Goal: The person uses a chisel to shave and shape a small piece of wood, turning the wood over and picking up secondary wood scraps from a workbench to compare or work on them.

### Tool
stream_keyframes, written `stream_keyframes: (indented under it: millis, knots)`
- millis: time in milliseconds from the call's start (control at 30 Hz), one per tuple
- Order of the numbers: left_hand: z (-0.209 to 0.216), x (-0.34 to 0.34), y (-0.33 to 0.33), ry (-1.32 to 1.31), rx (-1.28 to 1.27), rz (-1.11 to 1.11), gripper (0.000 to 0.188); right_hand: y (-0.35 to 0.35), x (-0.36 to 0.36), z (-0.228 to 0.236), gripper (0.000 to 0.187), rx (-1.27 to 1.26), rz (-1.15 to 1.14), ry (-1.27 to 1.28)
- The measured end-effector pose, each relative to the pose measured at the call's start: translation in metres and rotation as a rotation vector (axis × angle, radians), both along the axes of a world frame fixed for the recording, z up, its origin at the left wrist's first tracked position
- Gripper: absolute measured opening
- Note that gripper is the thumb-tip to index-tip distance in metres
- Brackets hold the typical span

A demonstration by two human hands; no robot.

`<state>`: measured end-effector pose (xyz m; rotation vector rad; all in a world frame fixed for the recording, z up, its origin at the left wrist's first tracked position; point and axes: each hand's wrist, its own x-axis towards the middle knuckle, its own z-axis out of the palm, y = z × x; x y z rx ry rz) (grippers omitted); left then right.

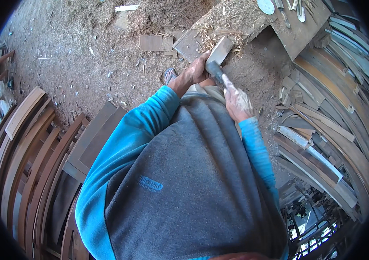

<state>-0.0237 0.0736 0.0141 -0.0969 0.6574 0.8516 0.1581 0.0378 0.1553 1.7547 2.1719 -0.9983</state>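
Observation:
Near the bench edge my left hand is closed round the near end of a pale wooden block. The block is tilted, its far end among curled wood shavings. In my right hand is a hand tool with a dark grey, broad head; its exact kind cannot be made out. The tool's head lies over the near end of the block, close to my left fingers. My right fingers are wrapped round the handle, part of which they hide. Whether the head touches the wood cannot be told.
Shavings cover the low wooden work board. A second board at the far right bears tools and a pale disc. Curved timber is stacked to the right, wooden frames to the left. Scraps litter the dirt floor.

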Motion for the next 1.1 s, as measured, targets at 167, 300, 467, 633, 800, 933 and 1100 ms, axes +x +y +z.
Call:
stream_keyframes:
  millis: [167,300,467,633,800,933,1100]
  knots:
    - [-0.001,0.005,-0.001,0.002,-0.032,0.025,0.047,0.019,0.006,-0.004,0.051,0.025,0.01,-0.052]
    - [-0.012,-0.003,-0.001,-0.096,-0.058,0.014,0.046,0.024,0.006,0.0,0.051,-0.008,0.141,-0.11]
    - [-0.024,-0.005,0.002,-0.073,0.007,-0.037,0.049,0.032,0.01,-0.006,0.054,0.048,0.116,-0.151]
    - [-0.013,0.0,0.001,-0.115,-0.118,0.045,0.048,0.035,0.018,-0.024,0.054,0.117,0.088,-0.246]
    - [-0.016,-0.003,-0.001,-0.092,-0.081,0.026,0.047,0.032,0.009,-0.012,0.054,0.098,0.162,-0.268]
    - [-0.004,0.002,-0.001,-0.03,-0.086,0.022,0.046,0.042,0.005,-0.013,0.053,0.067,0.12,-0.279]
    - [-0.01,0.001,-0.002,-0.092,-0.043,0.035,0.047,0.053,0.012,-0.016,0.054,0.063,0.088,-0.344]
